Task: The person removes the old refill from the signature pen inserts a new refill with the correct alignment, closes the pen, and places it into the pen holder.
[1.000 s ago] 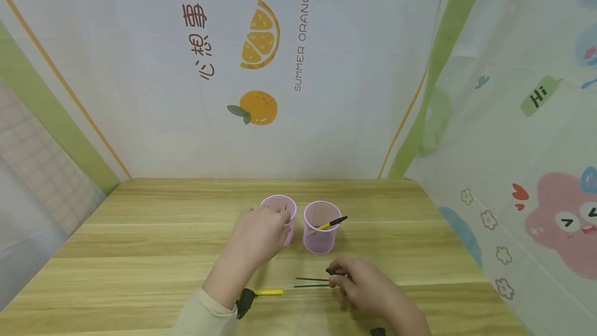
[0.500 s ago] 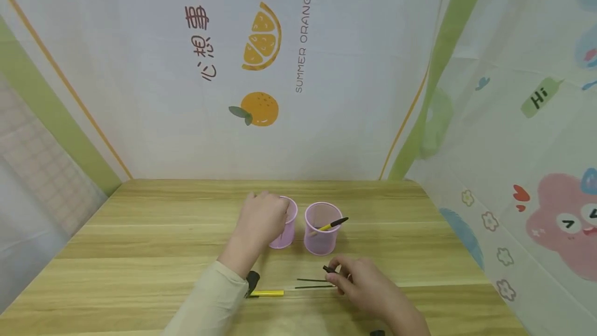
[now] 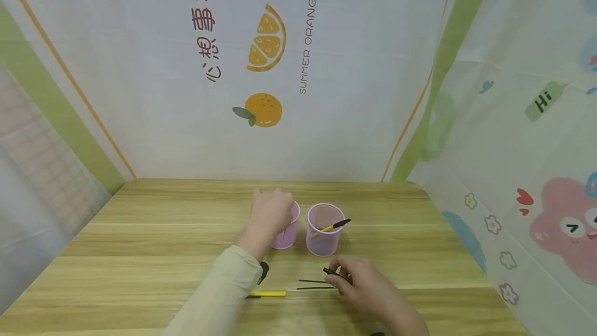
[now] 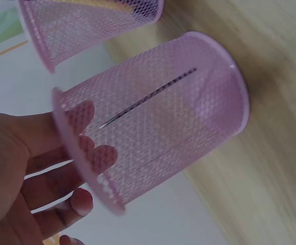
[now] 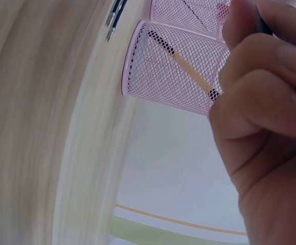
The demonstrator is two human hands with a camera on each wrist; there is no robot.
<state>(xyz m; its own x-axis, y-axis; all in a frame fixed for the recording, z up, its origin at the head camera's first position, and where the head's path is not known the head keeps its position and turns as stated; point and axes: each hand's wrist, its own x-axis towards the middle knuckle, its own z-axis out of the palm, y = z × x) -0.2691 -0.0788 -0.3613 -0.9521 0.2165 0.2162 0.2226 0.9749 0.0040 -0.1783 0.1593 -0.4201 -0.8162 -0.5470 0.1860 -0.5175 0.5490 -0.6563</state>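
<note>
My left hand [image 3: 270, 217] reaches into the mouth of the left pink mesh pen cup [image 4: 153, 148]. Through the mesh its fingertips show just inside the rim, holding nothing. A thin dark pen refill [image 4: 148, 98] leans inside that cup, apart from the fingers. My right hand [image 3: 364, 284], low over the table, pinches a short black piece [image 3: 330, 271] between thumb and fingers; most of it is hidden. Two dark refills [image 3: 314, 288] lie side by side on the table near that hand. Beside the left sleeve lies a yellow pen barrel [image 3: 270, 293].
A second pink mesh cup [image 3: 322, 245] stands right of the first, with a yellow and black pen [image 3: 335, 226] leaning in it. The wood-grain table [image 3: 177, 206] ends at a printed white cloth [image 3: 345, 118] behind. Another printed cloth [image 3: 494, 170] hangs on the right.
My left hand has moved farther over the left cup, its fingers now down in the mouth. The right hand stays nearly in place, still pinching the black piece.
</note>
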